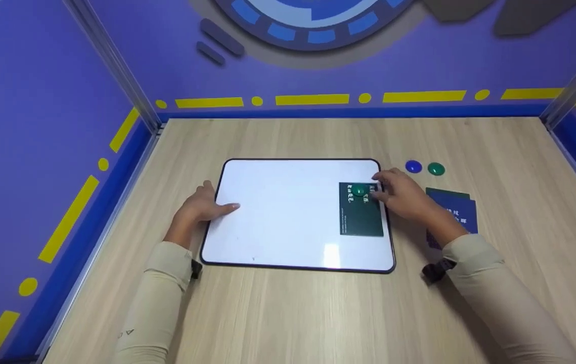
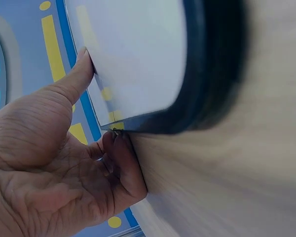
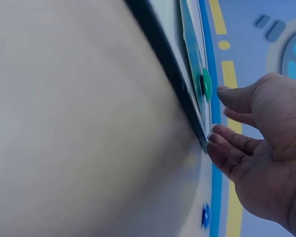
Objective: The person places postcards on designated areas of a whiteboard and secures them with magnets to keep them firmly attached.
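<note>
A whiteboard (image 1: 267, 217) with a black frame lies on the table. My left hand (image 1: 199, 205) holds its left edge, the thumb on the white surface and the fingers curled against the rim in the left wrist view. On the board's right part is a dark green card (image 1: 362, 220) printed with white characters, with a round green magnet (image 1: 359, 190) over its upper half. Right at the board's right rim, my right hand (image 1: 405, 196) has thumb and fingers spread. In the right wrist view its thumb is beside the magnet (image 3: 207, 86), with a gap between them.
Right of the board, a blue round magnet (image 1: 413, 166) and another green one (image 1: 436, 169) lie on the wooden table (image 1: 288, 313). A small pile of blue and green cards (image 1: 464, 210) is partly covered by the right forearm. Purple-blue panels (image 1: 308, 76) enclose the table's back and sides.
</note>
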The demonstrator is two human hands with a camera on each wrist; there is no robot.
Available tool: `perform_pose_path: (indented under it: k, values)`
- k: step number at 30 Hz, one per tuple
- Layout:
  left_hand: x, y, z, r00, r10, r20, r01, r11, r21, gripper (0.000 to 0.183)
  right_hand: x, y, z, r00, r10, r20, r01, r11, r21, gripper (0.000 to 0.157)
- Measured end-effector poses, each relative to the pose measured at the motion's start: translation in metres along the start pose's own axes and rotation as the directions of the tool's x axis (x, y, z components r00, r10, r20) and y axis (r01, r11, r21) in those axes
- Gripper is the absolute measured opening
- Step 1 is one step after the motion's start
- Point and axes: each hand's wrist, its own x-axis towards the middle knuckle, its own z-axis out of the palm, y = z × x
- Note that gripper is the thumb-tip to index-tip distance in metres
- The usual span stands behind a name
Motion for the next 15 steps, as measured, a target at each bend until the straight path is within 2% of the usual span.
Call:
perform_pose_path:
  k: [8,11,15]
  values:
    - [-0.001,0.001,0.000,1.000,0.004,0.001,-0.004,1.000,-0.014,0.121,-0.035,0.041,-0.042,0.995,-0.002,-0.103,-0.004,0.998,-0.056,0.046]
    - [-0.001,0.000,-0.001,1.000,-0.006,0.013,0.006,1.000,-0.011,0.121,-0.050,0.059,-0.057,0.994,0.000,-0.113,-0.008,0.998,-0.070,0.049]
    - [0.000,-0.001,-0.002,1.000,-0.001,0.011,0.001,1.000,-0.004,0.121,-0.065,0.079,-0.070,0.994,0.044,-0.104,-0.053,0.995,-0.083,0.053]
